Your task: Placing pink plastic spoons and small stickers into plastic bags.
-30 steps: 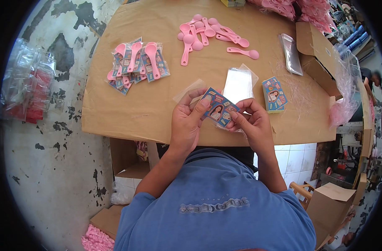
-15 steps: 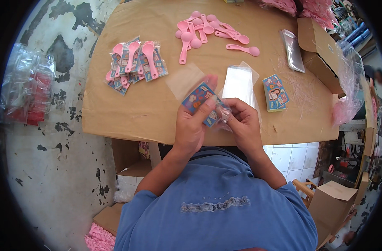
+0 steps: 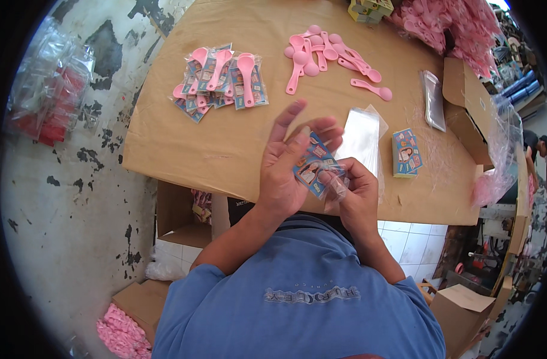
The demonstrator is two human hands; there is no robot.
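My right hand pinches a clear plastic bag at its near end, with a blue printed card in or against it. My left hand is beside the card, palm up, fingers spread and raised, with its thumb close to the card's upper left edge. Beyond my right hand lies a stack of clear bags. Farther right is a pile of blue cards. Loose pink measuring spoons lie at the far middle. To the left are packed bags, each with a pink spoon over a blue card.
A brown-covered table carries everything. At its right stand an open cardboard box and a clear-wrapped pack. Big bags of pink spoons and yellow boxes sit at the far edge. A person is at the far right.
My left hand has loosened from the card and spread its fingers, while my right hand keeps the bag pinched. The whole view has shifted slightly.
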